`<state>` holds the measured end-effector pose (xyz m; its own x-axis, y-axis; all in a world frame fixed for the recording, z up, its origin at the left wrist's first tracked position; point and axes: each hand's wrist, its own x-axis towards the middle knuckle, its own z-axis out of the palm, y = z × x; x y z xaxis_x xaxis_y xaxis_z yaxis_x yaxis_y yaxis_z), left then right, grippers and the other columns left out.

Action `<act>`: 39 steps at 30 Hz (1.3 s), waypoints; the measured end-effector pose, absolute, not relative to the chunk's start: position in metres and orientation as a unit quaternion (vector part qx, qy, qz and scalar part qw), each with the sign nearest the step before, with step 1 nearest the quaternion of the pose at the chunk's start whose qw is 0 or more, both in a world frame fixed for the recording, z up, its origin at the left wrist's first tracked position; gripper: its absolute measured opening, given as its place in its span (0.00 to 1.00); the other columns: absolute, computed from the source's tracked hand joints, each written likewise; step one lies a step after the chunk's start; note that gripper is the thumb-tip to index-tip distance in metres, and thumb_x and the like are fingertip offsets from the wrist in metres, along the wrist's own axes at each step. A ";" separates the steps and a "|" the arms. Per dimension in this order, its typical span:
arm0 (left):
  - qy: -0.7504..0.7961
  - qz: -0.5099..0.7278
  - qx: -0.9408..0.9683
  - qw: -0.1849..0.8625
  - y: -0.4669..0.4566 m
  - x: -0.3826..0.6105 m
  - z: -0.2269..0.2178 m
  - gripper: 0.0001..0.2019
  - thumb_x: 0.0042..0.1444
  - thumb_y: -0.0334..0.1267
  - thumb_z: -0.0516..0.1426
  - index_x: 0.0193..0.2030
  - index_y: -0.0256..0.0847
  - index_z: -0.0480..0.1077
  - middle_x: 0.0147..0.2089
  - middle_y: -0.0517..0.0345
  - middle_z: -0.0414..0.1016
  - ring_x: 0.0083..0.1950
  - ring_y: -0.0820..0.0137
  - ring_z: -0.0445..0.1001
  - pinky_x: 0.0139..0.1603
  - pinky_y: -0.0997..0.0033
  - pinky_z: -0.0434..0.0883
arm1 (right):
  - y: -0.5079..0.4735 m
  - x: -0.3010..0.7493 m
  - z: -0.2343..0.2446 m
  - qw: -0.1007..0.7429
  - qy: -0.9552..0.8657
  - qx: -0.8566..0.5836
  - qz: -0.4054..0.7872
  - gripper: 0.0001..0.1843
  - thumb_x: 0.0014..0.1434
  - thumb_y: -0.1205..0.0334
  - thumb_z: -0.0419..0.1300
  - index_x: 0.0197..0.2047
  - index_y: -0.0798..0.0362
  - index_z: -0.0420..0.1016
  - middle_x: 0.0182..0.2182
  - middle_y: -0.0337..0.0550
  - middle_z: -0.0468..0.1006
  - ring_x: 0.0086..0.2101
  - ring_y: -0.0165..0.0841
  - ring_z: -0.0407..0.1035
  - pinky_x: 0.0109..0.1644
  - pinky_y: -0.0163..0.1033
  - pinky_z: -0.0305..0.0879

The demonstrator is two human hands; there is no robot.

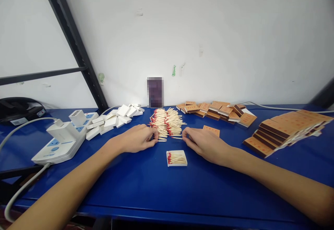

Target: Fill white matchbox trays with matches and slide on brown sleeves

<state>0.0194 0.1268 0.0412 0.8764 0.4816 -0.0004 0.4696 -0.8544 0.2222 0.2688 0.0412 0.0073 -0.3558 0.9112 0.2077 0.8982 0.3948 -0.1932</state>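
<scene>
A loose pile of red-headed matches (168, 120) lies on the blue table in front of me. My left hand (141, 139) is at the pile's left near corner, its thumb and fingertips pinched together beside a few matches; what they hold, if anything, is hidden. On the other side, my right hand (206, 143) has thumb and forefinger closed at the plain end of a single match (176, 138), whose red head points left. Between and nearer than both hands sits a white matchbox tray (176, 165), partly filled with matches, most heads to the left.
White empty-looking trays (111, 122) are heaped at left, by a power strip (70, 146) with plugs and cables. Orange-brown matchbox sleeves (205, 108) lie at back right; more matchboxes (279, 131) are stacked at far right. One flat piece (212, 130) lies behind my right hand.
</scene>
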 end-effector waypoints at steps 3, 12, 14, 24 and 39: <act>0.255 0.020 0.959 0.119 0.126 0.020 0.041 0.05 0.60 0.35 0.53 0.35 0.40 0.68 0.22 0.66 0.65 0.23 0.74 0.62 0.28 0.73 0.55 | 0.033 0.264 0.014 0.181 -0.844 -0.503 0.046 0.08 0.68 0.61 0.48 0.37 0.51 0.65 0.29 0.40 0.73 0.26 0.31 0.65 0.30 0.36 0.55; 0.261 0.040 0.951 0.159 0.120 0.017 0.052 0.06 0.61 0.36 0.51 0.35 0.39 0.66 0.21 0.66 0.62 0.22 0.75 0.58 0.25 0.73 0.53 | 0.018 0.258 0.021 0.193 -0.882 -0.427 0.058 0.05 0.64 0.64 0.51 0.36 0.51 0.67 0.25 0.36 0.70 0.23 0.28 0.61 0.28 0.34 0.52; 0.252 0.049 0.949 0.181 0.113 0.019 0.056 0.05 0.61 0.35 0.51 0.35 0.39 0.66 0.20 0.67 0.60 0.22 0.76 0.57 0.25 0.74 0.54 | 0.021 0.260 0.021 0.194 -0.874 -0.443 0.044 0.07 0.64 0.63 0.51 0.35 0.51 0.67 0.25 0.36 0.70 0.24 0.28 0.61 0.29 0.35 0.52; 0.211 0.034 0.953 0.214 0.085 0.041 0.047 0.03 0.58 0.35 0.55 0.34 0.40 0.69 0.23 0.67 0.65 0.23 0.77 0.61 0.27 0.75 0.56 | 0.049 0.275 0.009 0.191 -0.821 -0.538 -0.015 0.09 0.66 0.63 0.50 0.41 0.53 0.70 0.34 0.43 0.76 0.33 0.35 0.68 0.36 0.38 0.58; 0.199 -0.001 0.972 0.126 0.090 0.032 0.056 0.08 0.59 0.41 0.54 0.33 0.40 0.69 0.27 0.64 0.68 0.27 0.74 0.62 0.30 0.71 0.57 | 0.058 0.274 -0.001 0.080 -0.825 -0.559 -0.023 0.12 0.71 0.60 0.43 0.40 0.52 0.64 0.36 0.46 0.78 0.34 0.36 0.72 0.33 0.38 0.56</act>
